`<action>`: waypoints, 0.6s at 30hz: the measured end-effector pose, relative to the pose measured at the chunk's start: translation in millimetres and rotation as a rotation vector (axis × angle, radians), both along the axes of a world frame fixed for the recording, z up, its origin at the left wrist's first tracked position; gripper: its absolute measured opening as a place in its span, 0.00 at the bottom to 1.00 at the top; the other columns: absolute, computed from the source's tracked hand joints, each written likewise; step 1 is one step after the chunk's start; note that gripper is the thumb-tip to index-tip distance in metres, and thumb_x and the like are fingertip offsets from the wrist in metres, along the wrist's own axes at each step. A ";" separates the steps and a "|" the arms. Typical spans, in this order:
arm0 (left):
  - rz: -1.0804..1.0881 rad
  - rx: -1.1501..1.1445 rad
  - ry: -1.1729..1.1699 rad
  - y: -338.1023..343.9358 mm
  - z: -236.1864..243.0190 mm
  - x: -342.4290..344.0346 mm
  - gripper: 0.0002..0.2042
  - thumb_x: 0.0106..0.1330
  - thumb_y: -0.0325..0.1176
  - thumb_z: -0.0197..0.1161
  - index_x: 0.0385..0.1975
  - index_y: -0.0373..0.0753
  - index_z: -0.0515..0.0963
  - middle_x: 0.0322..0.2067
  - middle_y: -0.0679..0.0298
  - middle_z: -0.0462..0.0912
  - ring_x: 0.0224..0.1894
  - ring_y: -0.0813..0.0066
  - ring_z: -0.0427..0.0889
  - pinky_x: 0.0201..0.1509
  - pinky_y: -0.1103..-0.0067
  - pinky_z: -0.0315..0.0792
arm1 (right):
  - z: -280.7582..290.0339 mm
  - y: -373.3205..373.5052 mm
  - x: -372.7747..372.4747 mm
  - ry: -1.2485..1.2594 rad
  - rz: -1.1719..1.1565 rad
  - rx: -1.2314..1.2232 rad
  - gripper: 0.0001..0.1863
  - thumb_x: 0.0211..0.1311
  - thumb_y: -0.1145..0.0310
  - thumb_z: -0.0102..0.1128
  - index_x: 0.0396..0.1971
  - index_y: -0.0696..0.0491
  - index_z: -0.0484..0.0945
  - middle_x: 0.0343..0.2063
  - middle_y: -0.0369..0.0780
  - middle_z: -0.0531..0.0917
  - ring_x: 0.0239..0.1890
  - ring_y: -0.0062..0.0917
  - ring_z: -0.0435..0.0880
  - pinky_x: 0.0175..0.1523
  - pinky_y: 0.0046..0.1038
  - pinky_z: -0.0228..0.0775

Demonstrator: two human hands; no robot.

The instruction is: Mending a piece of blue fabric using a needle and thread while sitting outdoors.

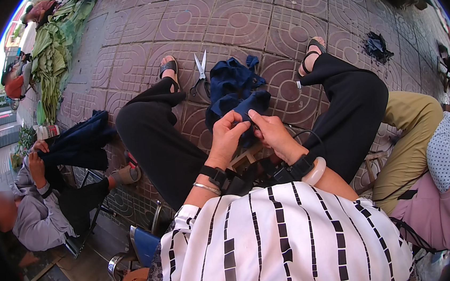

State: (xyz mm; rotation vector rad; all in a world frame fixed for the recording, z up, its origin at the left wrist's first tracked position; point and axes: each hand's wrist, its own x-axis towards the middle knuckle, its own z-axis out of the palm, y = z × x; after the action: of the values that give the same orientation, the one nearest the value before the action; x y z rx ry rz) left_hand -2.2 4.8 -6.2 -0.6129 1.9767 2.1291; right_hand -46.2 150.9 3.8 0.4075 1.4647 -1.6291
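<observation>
White cloth shirt [268, 238]: marked by broken black stripes
Wide black cloth trousers [151, 123]: worn loose
Dark strappy sandals [169, 66]: left open-toed
Boxy black wrist devices [216, 175]: strapped to both arms
Thin silvery bangle [207, 188]: worn left
Thick pale bangle [315, 171]: worn right

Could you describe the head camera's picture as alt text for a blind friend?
The person's left fingers and right fingers hold dark blue cloth between black-trousered knees. Scissors lie partly open on patterned paving; at left, another person holds dark fabric.
</observation>
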 end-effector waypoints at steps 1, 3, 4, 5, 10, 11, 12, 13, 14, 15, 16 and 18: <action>0.000 0.000 0.000 -0.6 0.2 -0.1 0.05 0.56 0.24 0.62 0.24 0.39 0.72 0.23 0.78 0.69 0.28 0.91 0.66 0.34 0.89 0.59 | -1.1 0.3 -0.2 0.005 0.002 -0.002 0.21 0.64 0.46 0.52 0.22 0.49 0.72 0.14 0.27 0.66 0.11 0.10 0.56 0.16 0.16 0.45; 0.000 -0.008 0.014 -1.4 0.0 0.0 0.04 0.55 0.24 0.61 0.25 0.39 0.72 0.24 0.77 0.69 0.29 0.91 0.65 0.35 0.89 0.59 | -1.3 0.4 -0.3 0.009 0.004 -0.004 0.21 0.64 0.47 0.51 0.22 0.49 0.72 0.14 0.27 0.66 0.11 0.10 0.56 0.16 0.16 0.45; 0.001 -0.008 0.013 -1.5 -0.7 0.2 0.04 0.55 0.24 0.61 0.25 0.39 0.72 0.24 0.77 0.69 0.29 0.91 0.65 0.35 0.89 0.59 | -0.6 0.2 -0.3 0.009 0.005 -0.012 0.21 0.64 0.47 0.51 0.21 0.49 0.72 0.14 0.27 0.66 0.11 0.10 0.56 0.16 0.16 0.45; 0.005 0.016 0.014 -1.5 -1.7 0.6 0.04 0.56 0.24 0.61 0.25 0.39 0.72 0.24 0.77 0.69 0.29 0.91 0.65 0.35 0.89 0.59 | 0.1 0.0 -0.4 0.008 0.006 -0.020 0.21 0.64 0.47 0.51 0.21 0.49 0.72 0.14 0.27 0.66 0.11 0.10 0.56 0.16 0.16 0.45; -0.014 0.023 0.010 -2.7 -0.8 0.1 0.03 0.57 0.24 0.59 0.26 0.39 0.72 0.24 0.77 0.69 0.30 0.90 0.65 0.36 0.89 0.59 | 4.2 -1.6 -1.4 0.023 0.005 -0.017 0.23 0.65 0.47 0.51 0.22 0.51 0.74 0.14 0.28 0.67 0.13 0.10 0.59 0.17 0.16 0.47; -0.015 0.018 0.008 -2.6 0.5 -0.2 0.03 0.57 0.25 0.59 0.26 0.39 0.72 0.24 0.77 0.69 0.30 0.90 0.65 0.36 0.89 0.59 | 4.9 -1.8 -1.6 0.037 0.005 -0.021 0.24 0.64 0.47 0.51 0.22 0.54 0.76 0.15 0.28 0.69 0.15 0.11 0.62 0.18 0.17 0.49; -0.016 0.013 0.006 -2.3 1.8 -0.5 0.03 0.57 0.25 0.59 0.26 0.39 0.72 0.24 0.77 0.69 0.30 0.90 0.65 0.36 0.89 0.59 | 4.0 -1.4 -1.7 0.037 0.005 -0.021 0.24 0.64 0.47 0.51 0.22 0.54 0.76 0.15 0.28 0.69 0.15 0.11 0.62 0.18 0.17 0.49; -0.017 0.013 0.006 -2.1 2.8 -0.8 0.03 0.57 0.25 0.59 0.26 0.39 0.72 0.24 0.77 0.69 0.30 0.90 0.65 0.36 0.89 0.59 | 2.2 -0.7 -1.7 0.041 0.012 -0.018 0.24 0.65 0.47 0.51 0.22 0.54 0.76 0.15 0.28 0.69 0.15 0.10 0.62 0.19 0.16 0.50; -0.022 0.009 0.011 -2.1 3.7 -1.1 0.03 0.57 0.25 0.58 0.26 0.39 0.71 0.24 0.77 0.69 0.30 0.90 0.65 0.36 0.89 0.59 | 1.2 -0.4 -1.8 0.045 0.020 -0.015 0.24 0.65 0.47 0.51 0.22 0.55 0.76 0.15 0.28 0.70 0.16 0.10 0.63 0.19 0.16 0.50; -0.027 0.004 0.016 -2.0 4.5 -1.2 0.03 0.57 0.25 0.58 0.25 0.39 0.71 0.24 0.77 0.69 0.29 0.90 0.65 0.36 0.89 0.59 | 0.7 -0.7 -1.7 0.044 0.021 -0.016 0.24 0.65 0.47 0.51 0.22 0.55 0.76 0.15 0.28 0.70 0.16 0.10 0.63 0.19 0.16 0.50; -0.026 0.003 0.015 -1.3 5.9 -1.5 0.03 0.57 0.25 0.58 0.25 0.39 0.71 0.24 0.77 0.69 0.29 0.90 0.65 0.36 0.89 0.59 | 0.4 -1.3 -1.6 0.050 0.015 -0.019 0.25 0.65 0.47 0.51 0.22 0.55 0.76 0.15 0.28 0.70 0.16 0.10 0.63 0.19 0.16 0.50; -0.011 0.024 0.010 1.2 10.0 -2.3 0.03 0.57 0.25 0.58 0.25 0.40 0.71 0.24 0.77 0.68 0.29 0.90 0.64 0.36 0.89 0.58 | 1.0 -1.8 -1.5 0.056 0.010 -0.022 0.25 0.65 0.48 0.51 0.22 0.55 0.76 0.15 0.28 0.70 0.17 0.10 0.63 0.20 0.16 0.50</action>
State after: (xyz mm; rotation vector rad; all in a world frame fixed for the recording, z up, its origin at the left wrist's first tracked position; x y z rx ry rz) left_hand -4.4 6.0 3.8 -0.5873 1.9516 2.1507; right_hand -47.7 149.0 4.8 0.3439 1.4867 -1.6598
